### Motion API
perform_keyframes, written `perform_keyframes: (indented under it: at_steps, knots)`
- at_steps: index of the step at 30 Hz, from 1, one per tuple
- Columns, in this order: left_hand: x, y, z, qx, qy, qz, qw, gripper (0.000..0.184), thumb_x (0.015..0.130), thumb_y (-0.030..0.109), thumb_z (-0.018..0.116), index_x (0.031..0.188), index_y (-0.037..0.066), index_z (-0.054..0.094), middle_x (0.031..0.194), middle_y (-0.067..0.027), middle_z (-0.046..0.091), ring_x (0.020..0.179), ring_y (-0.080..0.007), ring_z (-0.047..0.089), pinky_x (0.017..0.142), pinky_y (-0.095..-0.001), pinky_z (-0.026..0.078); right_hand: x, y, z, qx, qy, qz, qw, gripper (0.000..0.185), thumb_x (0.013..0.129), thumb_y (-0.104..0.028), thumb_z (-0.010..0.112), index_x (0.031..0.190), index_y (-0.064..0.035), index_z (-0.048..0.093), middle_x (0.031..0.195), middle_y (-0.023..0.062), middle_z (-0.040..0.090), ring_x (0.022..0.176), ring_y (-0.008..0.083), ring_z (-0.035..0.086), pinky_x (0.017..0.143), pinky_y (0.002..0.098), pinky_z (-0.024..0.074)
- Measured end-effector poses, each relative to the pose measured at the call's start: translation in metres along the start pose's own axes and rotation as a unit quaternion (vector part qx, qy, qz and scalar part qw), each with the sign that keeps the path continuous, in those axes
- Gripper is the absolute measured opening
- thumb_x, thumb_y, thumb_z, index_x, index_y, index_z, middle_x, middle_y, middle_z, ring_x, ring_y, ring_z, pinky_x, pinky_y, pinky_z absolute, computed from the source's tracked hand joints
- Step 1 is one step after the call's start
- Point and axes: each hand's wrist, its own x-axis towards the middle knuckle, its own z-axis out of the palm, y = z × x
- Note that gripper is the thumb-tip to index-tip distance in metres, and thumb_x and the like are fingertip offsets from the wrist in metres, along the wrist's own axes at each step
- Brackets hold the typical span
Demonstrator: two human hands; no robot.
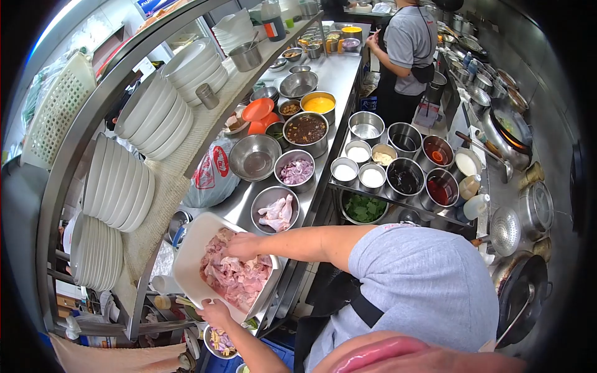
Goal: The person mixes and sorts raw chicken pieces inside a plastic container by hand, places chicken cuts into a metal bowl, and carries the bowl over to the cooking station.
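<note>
A white plastic tub (186, 261) full of raw chicken pieces (233, 276) stands on the steel counter. My right hand (244, 246) reaches into the meat at the tub's far side, its fingertips hidden among the pieces. At the near edge, my left hand (215, 313) is closed over the tub's rim. Just beyond the tub, a steel bowl (267, 198) holds raw chicken drumsticks (277, 214). Below my left hand sits a bowl of chopped yellow and purple vegetables (222, 341).
Shelves of stacked white plates (118, 183) rise on the left. Bowls of chopped onion (296, 171) and brown sauce (306, 128) line the counter. Behind is a rack of sauce pots (404, 175). Another person (407, 50) stands in the aisle; woks (522, 298) are at right.
</note>
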Motion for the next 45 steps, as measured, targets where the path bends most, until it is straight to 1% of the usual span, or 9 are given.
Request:
perform_keyframes:
  at_steps: [2, 9, 16, 25, 27, 30, 34, 43, 45]
  knots:
    - [0.0, -0.001, 0.0, 0.007, 0.011, 0.013, 1.0, 0.026, 0.086, 0.027, 0.06, 0.109, 0.015, 0.066, 0.138, -0.0207, 0.046, 0.109, -0.0387, 0.061, 0.085, -0.0504, 0.053, -0.002, -0.002, -0.003, 0.009, 0.01, -0.011, 1.0, 0.043, 0.078, -0.011, 0.06, 0.121, -0.0145, 0.061, 0.114, 0.0134, 0.065, 0.116, 0.0352, 0.057, 0.101, 0.0459, 0.0437]
    - [0.001, 0.0, 0.001, 0.001, 0.0, -0.001, 1.0, 0.026, 0.086, 0.026, 0.06, 0.109, 0.015, 0.066, 0.14, -0.0214, 0.045, 0.111, -0.0392, 0.06, 0.086, -0.0505, 0.053, -0.003, -0.005, -0.007, 0.0, 0.006, -0.003, 1.0, 0.038, 0.078, -0.01, 0.06, 0.116, -0.0116, 0.061, 0.112, 0.0144, 0.065, 0.113, 0.0359, 0.059, 0.099, 0.0458, 0.0454]
    - [0.0, 0.0, -0.001, -0.007, -0.002, 0.003, 1.0, 0.026, 0.087, 0.026, 0.06, 0.11, 0.015, 0.066, 0.14, -0.0215, 0.045, 0.111, -0.0399, 0.06, 0.088, -0.0506, 0.052, 0.0, -0.002, -0.003, -0.027, 0.013, -0.023, 0.999, 0.041, 0.078, -0.01, 0.06, 0.12, -0.0118, 0.061, 0.109, 0.0142, 0.066, 0.11, 0.0344, 0.061, 0.096, 0.0444, 0.0472]
    - [-0.001, 0.002, -0.011, -0.015, -0.016, -0.002, 1.0, 0.026, 0.088, 0.03, 0.06, 0.109, 0.015, 0.066, 0.137, -0.0186, 0.047, 0.111, -0.0377, 0.06, 0.086, -0.0507, 0.052, 0.004, -0.001, 0.005, -0.026, 0.009, -0.004, 1.0, 0.044, 0.078, -0.012, 0.062, 0.122, -0.0155, 0.061, 0.109, 0.0126, 0.067, 0.111, 0.0338, 0.06, 0.098, 0.0458, 0.0456]
    - [-0.004, 0.005, -0.015, -0.014, -0.027, -0.008, 1.0, 0.027, 0.088, 0.031, 0.06, 0.11, 0.016, 0.065, 0.138, -0.0184, 0.046, 0.112, -0.0373, 0.059, 0.086, -0.0508, 0.052, 0.002, -0.003, 0.003, -0.033, 0.002, 0.01, 0.999, 0.037, 0.076, -0.011, 0.061, 0.113, -0.0096, 0.065, 0.108, 0.0145, 0.068, 0.11, 0.0348, 0.061, 0.094, 0.0464, 0.0476]
    - [-0.006, 0.004, -0.018, -0.013, -0.031, -0.008, 0.999, 0.027, 0.089, 0.031, 0.059, 0.111, 0.016, 0.065, 0.138, -0.0182, 0.046, 0.113, -0.0374, 0.058, 0.086, -0.051, 0.052, 0.0, -0.005, 0.003, -0.032, 0.023, 0.015, 0.999, 0.037, 0.077, -0.011, 0.061, 0.113, -0.0104, 0.065, 0.108, 0.0145, 0.068, 0.11, 0.0355, 0.061, 0.094, 0.0472, 0.0477]
    - [0.0, -0.004, -0.002, -0.022, -0.018, 0.006, 1.0, 0.029, 0.088, 0.031, 0.06, 0.112, 0.016, 0.065, 0.139, -0.0199, 0.045, 0.114, -0.0387, 0.058, 0.087, -0.0513, 0.052, -0.003, -0.01, -0.001, -0.039, 0.009, 0.036, 0.999, 0.036, 0.078, -0.011, 0.061, 0.114, -0.0113, 0.065, 0.109, 0.0143, 0.068, 0.111, 0.0356, 0.061, 0.094, 0.0475, 0.0475]
    - [-0.002, -0.003, -0.012, -0.033, -0.039, 0.02, 0.998, 0.03, 0.088, 0.031, 0.059, 0.112, 0.016, 0.065, 0.134, -0.0231, 0.046, 0.111, -0.0406, 0.058, 0.089, -0.051, 0.052, -0.006, -0.021, -0.008, -0.037, 0.018, 0.07, 0.997, 0.037, 0.076, -0.011, 0.063, 0.113, -0.0111, 0.065, 0.112, 0.0129, 0.068, 0.113, 0.0344, 0.061, 0.095, 0.0468, 0.0478]
    - [-0.002, -0.005, -0.012, -0.034, -0.045, 0.023, 0.998, 0.03, 0.088, 0.032, 0.059, 0.112, 0.016, 0.065, 0.133, -0.0235, 0.047, 0.111, -0.0409, 0.058, 0.089, -0.051, 0.051, -0.006, -0.02, -0.008, -0.043, 0.009, 0.064, 0.997, 0.036, 0.077, -0.011, 0.062, 0.114, -0.0124, 0.063, 0.105, 0.0156, 0.068, 0.108, 0.0394, 0.062, 0.094, 0.0487, 0.0479]
